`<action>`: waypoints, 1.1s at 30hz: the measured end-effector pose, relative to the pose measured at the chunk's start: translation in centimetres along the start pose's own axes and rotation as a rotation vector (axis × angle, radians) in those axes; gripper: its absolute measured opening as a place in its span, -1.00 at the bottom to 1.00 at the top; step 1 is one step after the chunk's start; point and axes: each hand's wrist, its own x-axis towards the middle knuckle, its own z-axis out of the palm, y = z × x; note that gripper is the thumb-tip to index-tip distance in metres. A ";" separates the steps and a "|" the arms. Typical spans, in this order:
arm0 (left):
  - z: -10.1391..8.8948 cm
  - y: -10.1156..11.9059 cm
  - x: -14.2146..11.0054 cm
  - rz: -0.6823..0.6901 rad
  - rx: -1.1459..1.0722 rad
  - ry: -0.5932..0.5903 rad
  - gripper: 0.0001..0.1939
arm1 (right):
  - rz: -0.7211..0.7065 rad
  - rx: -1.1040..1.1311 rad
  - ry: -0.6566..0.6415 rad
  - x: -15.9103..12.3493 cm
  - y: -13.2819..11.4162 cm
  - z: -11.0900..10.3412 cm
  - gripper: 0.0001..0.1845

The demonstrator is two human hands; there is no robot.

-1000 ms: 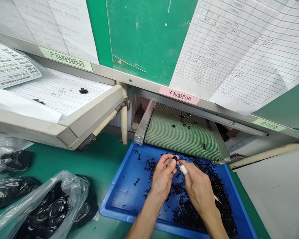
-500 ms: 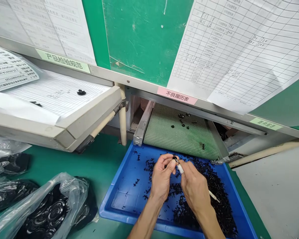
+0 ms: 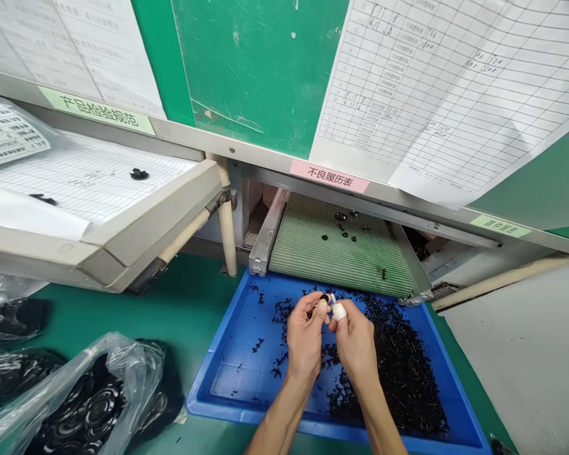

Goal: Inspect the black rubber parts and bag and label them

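Above the blue tray, my left hand pinches a small round black part between thumb and fingertips. Right beside it, my right hand is closed, its thumb wrapped in a white covering. It grips a slim tool whose short pale tip shows next to the black part; the handle is hidden behind the hand. Both hands' fingertips almost meet. Beneath them, a heap of small black scraps fills the right side of the tray.
Behind the tray, a green conveyor belt carries several small black parts. Clear plastic bags of black round parts lie at the left. A sloped stand with papers juts out above them. A panel with record sheets rises in front.
My right hand has turned and drawn in, so the tool's pale handle, seen behind it before, is hidden. My left hand still holds the black part. The view has shifted slightly.
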 end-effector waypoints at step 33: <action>-0.7 0.8 0.7 -0.226 -0.289 -0.016 -0.68 | -0.522 -0.202 -0.352 2.7 -1.2 -3.8 -0.49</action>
